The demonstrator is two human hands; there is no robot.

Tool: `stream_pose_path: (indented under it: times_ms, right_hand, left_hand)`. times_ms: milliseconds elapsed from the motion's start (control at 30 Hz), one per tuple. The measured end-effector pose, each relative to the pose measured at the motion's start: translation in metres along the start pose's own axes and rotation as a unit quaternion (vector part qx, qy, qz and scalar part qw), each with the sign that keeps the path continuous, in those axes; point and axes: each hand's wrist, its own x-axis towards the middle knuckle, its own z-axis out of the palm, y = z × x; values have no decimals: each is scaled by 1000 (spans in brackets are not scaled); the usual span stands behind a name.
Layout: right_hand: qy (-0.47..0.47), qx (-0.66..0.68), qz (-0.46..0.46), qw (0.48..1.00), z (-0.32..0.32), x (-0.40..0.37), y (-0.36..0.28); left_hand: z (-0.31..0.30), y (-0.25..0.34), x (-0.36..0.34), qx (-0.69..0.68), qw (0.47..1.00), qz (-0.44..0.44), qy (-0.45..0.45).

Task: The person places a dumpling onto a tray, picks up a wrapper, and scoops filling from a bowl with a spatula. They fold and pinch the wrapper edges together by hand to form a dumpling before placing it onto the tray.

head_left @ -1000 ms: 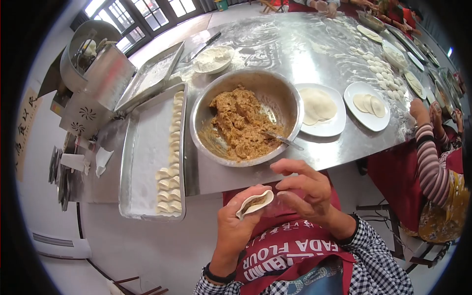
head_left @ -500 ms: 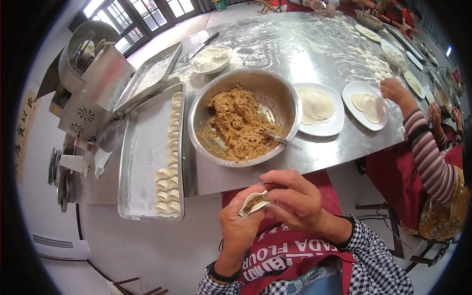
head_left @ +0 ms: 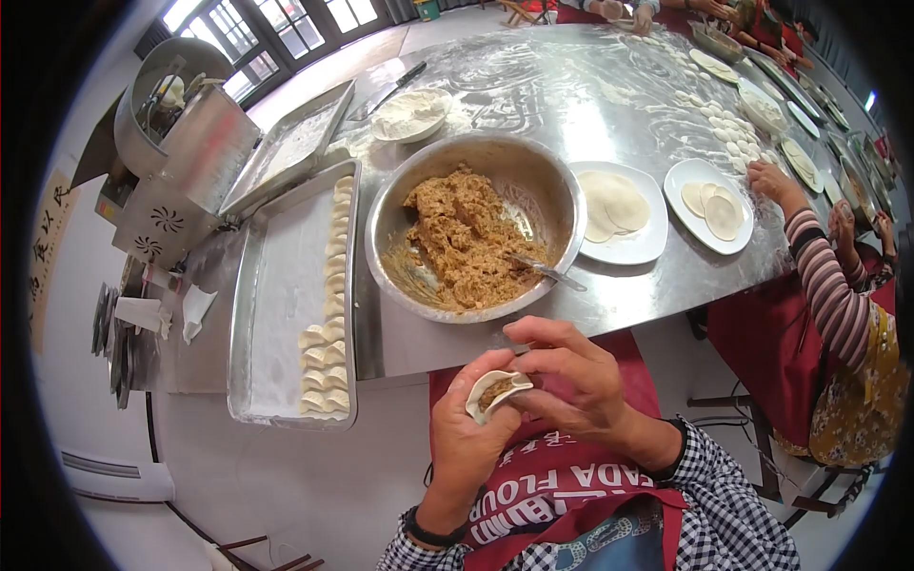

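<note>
Head view: we look down past a steel table [head_left: 533, 71] to our red apron [head_left: 562, 509] at the bottom centre of the frame.
Left hand [head_left: 471, 419]: rises from the lower centre, wrist upright, fingers curled and pointing up; thumb and fingers cup a dumpling [head_left: 483, 404] snugly between them.
Right hand [head_left: 583, 385]: reaches in from the right with the forearm slanted, fingers pointing left, the index arched above the rest; thumb and fingertips stand close about the dumpling's right tip, but we cannot tell whether they press on it.
Dumpling: between our hands, just below the middle of the frame, folded yet unsealed, its brown filling showing in the gap.
Mixing bowl [head_left: 552, 176]: directly above our hands, with brown filling [head_left: 466, 238] and a spoon [head_left: 557, 274] leaning out at the lower right.
Tray [head_left: 276, 305]: left of centre, folded dumplings [head_left: 327, 376] lined along its right side.
Plates: two right of the bowl, a nearer one [head_left: 647, 249] and a farther one [head_left: 681, 205], both bearing round wrappers [head_left: 614, 205].
Co-worker's hand [head_left: 776, 183]: at the right, beside small dough pieces [head_left: 733, 133].
</note>
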Motion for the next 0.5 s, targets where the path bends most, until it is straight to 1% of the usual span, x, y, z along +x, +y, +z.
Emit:
stream_pose_path:
  times_ms: [33, 133, 200, 267, 333, 367, 433, 500]
  right_hand:
    - [0, 0, 0, 1000, 0, 0, 1]
    - [-7, -2, -23, 1000, -2, 0, 5]
    - [0, -5, -71, 997, -2, 1, 6]
    - [4, -7, -69, 998, -1, 1, 6]
    - [8, -9, -69, 998, -1, 2, 5]
    - [9, -21, -68, 997, -2, 3, 4]
    - [11, -33, -68, 997, -2, 4, 3]
    - [9, -24, -58, 998, -2, 4, 3]
  left_hand:
    - [2, 1, 0, 6, 1000, -15, 13]
    - [6, 2, 1, 4, 1000, -22, 18]
    - [6, 1, 1, 9, 1000, -26, 12]
    - [5, 0, 2, 13, 1000, -28, 5]
    - [3, -1, 3, 32, 999, 12, 3]
    - [3, -2, 3, 32, 999, 13, 3]
    - [3, -4, 0, 92, 992, 74, 41]
    - [3, -4, 0, 97, 991, 81, 33]
